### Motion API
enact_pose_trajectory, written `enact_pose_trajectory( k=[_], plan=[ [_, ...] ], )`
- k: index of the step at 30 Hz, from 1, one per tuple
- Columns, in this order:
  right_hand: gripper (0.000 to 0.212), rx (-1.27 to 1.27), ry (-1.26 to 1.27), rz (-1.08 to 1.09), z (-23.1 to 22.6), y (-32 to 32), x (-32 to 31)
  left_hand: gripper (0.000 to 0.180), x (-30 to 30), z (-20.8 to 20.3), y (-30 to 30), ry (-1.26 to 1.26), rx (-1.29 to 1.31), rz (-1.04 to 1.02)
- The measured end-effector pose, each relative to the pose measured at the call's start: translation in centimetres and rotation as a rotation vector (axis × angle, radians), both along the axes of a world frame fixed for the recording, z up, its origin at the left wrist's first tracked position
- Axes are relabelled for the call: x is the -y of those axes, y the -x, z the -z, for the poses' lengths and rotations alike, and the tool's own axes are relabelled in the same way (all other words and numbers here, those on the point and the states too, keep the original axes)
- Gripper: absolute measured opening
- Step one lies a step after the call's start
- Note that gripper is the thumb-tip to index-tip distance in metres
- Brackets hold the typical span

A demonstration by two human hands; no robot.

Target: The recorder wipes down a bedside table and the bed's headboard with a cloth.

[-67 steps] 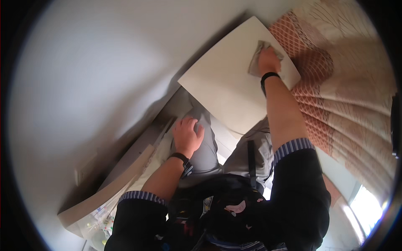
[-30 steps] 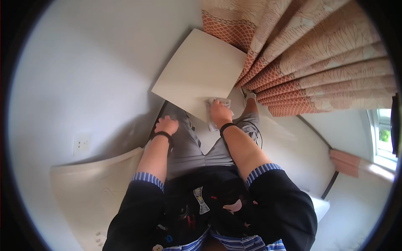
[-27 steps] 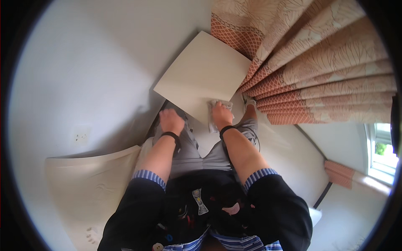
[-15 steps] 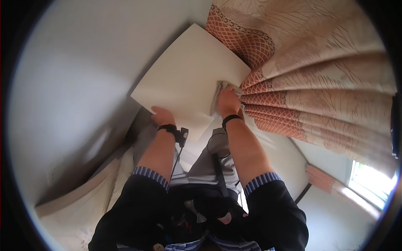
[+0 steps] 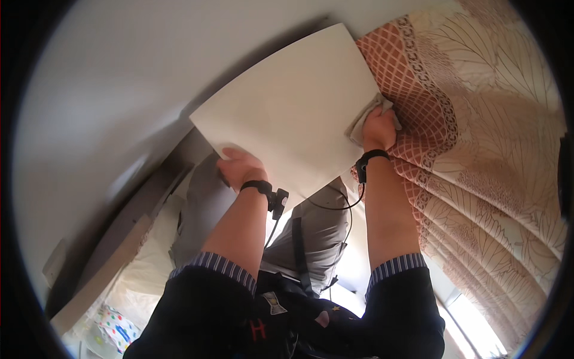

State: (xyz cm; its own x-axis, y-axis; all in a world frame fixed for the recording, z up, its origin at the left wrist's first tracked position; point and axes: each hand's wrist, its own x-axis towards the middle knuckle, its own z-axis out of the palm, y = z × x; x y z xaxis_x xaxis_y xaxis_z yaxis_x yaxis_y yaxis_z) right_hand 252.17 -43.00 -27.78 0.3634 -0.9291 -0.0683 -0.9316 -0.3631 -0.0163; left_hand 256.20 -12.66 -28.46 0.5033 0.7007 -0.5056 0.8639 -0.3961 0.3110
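Observation:
A smooth off-white tabletop [image 5: 293, 102] lies tilted across the upper middle of the view. At its near left edge my left hand [image 5: 244, 169] is closed round the rim, fingers bent over it; part of the grip is hidden. My right hand [image 5: 379, 128] holds a crumpled grey cloth [image 5: 357, 127], pressed at the tabletop's right edge beside the curtain. The cloth sticks out on both sides of the fingers. Both wrists wear black straps, with a small device on the left one and a cable by the right.
A patterned beige and rust curtain [image 5: 478, 119] hangs along the right, touching the tabletop's edge. A pale wall [image 5: 119, 78] rises behind and left. At lower left are a wooden board [image 5: 98, 272] and light bedding [image 5: 140, 257]. My grey-trousered legs [image 5: 317, 233] are below the tabletop.
My right hand has carried the cloth rightward to the tabletop's edge. My left hand has stayed by the near left edge. The view has shifted, showing more curtain.

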Motion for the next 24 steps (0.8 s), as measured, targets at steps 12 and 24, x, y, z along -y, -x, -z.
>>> enact_pose_trajectory(
  k=[12,24],
  plan=[
    [0.057,0.040,0.004,0.101,-0.1,-0.1,-0.1,0.058,-0.3,0.5,0.4,-0.024,-0.054,-0.004],
    [0.061,0.093,-0.026,-0.018,-0.4,0.3,0.5,0.054,-0.1,-0.1,0.0,-0.014,-0.088,-0.001]
  ],
)
